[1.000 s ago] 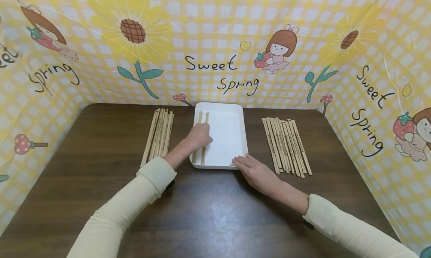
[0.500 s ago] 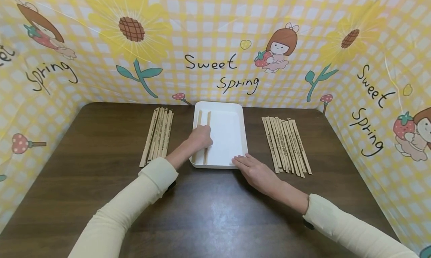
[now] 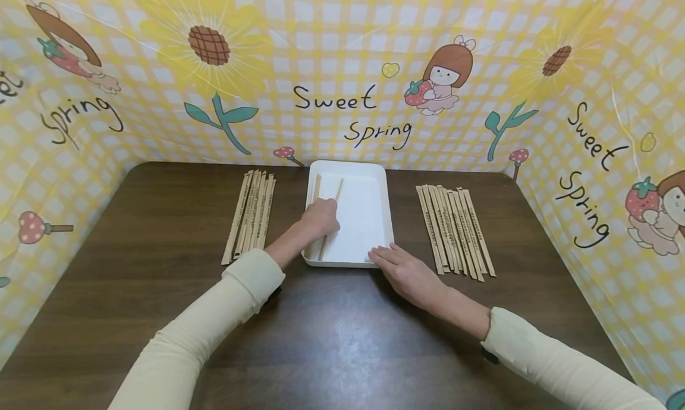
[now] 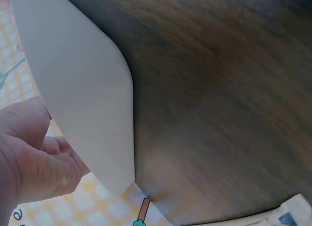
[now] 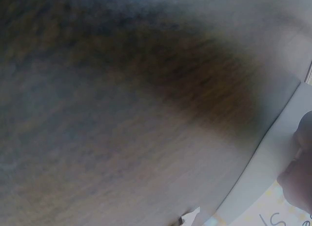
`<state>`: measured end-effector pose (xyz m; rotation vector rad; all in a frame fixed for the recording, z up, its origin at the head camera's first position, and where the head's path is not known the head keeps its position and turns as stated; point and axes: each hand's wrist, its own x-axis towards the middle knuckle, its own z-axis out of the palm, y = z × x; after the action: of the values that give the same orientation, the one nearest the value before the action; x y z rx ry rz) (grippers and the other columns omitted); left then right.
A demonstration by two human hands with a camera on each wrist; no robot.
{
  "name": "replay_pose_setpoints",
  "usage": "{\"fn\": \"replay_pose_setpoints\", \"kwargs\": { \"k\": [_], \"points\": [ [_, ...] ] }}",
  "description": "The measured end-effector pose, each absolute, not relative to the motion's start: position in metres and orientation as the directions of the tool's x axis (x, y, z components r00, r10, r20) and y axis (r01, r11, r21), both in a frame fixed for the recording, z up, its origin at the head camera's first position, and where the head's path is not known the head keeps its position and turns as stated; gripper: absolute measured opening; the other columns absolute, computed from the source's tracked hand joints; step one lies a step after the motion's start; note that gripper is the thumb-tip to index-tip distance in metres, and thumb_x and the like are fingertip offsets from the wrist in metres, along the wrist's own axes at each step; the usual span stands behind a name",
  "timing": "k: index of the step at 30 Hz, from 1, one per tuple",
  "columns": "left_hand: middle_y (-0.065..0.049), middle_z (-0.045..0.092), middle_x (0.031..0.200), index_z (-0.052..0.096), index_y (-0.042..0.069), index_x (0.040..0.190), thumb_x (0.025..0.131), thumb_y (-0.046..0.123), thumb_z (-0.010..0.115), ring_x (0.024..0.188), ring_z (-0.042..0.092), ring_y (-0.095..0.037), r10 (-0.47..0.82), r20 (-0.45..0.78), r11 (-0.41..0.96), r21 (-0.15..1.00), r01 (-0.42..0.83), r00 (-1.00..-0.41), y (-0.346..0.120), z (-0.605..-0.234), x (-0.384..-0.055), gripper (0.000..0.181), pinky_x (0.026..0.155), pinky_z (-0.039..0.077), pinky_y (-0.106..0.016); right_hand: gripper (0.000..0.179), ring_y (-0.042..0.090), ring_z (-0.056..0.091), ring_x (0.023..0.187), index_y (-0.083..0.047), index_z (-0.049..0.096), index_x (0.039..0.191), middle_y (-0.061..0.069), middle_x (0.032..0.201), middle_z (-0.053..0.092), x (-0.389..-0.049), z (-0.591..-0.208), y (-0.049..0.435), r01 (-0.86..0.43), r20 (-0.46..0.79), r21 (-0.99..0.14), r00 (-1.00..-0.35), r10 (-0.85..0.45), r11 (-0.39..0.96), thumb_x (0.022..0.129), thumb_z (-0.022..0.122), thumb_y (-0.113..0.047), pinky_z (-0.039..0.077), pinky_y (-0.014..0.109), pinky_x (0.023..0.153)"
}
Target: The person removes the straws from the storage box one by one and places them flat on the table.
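My left hand (image 3: pixel 321 217) is over the left half of a white rectangular tray (image 3: pixel 389 214) and grips a slim brown paper-wrapped stick (image 3: pixel 339 190) around its middle. The stick slants, its far end leaning right, and is turned edge-on. Another wrapped stick (image 3: pixel 317 186) lies along the tray's left wall, partly covered by the hand. At the near right corner, my right hand (image 3: pixel 409 274) rests its straight fingers on the rim. In the left wrist view, the tray's outer wall (image 4: pixel 92 89) stands in front of the left hand (image 4: pixel 34 153), hiding the stick.
Several paper-wrapped sticks (image 3: pixel 251 214) with printed text lie side by side left of the tray. A second row of similar sticks (image 3: pixel 455 232) fans out on its right. All stand on a dark wooden table (image 3: pixel 342 338), with a yellow checked cloth (image 3: pixel 342 53) hanging behind and at both sides.
The stick in the left hand has tilted, its far end swinging right, and has turned from flat to edge-on. The left hand has shifted slightly right. The right hand stays at the tray corner.
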<state>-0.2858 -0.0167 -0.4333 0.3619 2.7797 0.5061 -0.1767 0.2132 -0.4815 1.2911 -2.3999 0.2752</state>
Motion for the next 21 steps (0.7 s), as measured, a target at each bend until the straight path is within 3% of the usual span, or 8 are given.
{"fn": "replay_pose_setpoints", "kwargs": {
  "k": [13, 21],
  "points": [
    [-0.008, 0.057, 0.067, 0.051, 0.005, 0.076, 0.086, 0.007, 0.063, 0.056, 0.055, -0.019, 0.264, -0.215, 0.872, 0.470, 0.137, -0.940, -0.028, -0.416, -0.284, 0.016, 0.048, 0.044, -0.027, 0.043, 0.027, 0.063, 0.115, 0.007, 0.065, 0.124, 0.018, 0.120, 0.067, -0.178, -0.482, 0.213, -0.834, 0.447, 0.034, -0.480, -0.755, 0.551, 0.082, 0.073, 0.008, 0.046, 0.045, 0.103],
    [-0.012, 0.065, 0.079, 0.060, -0.001, 0.098, 0.086, 0.012, 0.065, 0.064, 0.063, -0.020, 0.234, -0.188, 0.832, 0.546, 0.096, -0.954, -0.047, -0.401, -0.284, 0.019, 0.054, 0.048, -0.028, 0.042, 0.027, 0.063, 0.116, 0.007, 0.064, 0.125, 0.018, 0.120, 0.067, -0.177, -0.482, 0.213, -0.837, 0.438, 0.029, -0.480, -0.760, 0.546, 0.083, 0.072, 0.007, 0.045, 0.046, 0.104]
  ]
}}
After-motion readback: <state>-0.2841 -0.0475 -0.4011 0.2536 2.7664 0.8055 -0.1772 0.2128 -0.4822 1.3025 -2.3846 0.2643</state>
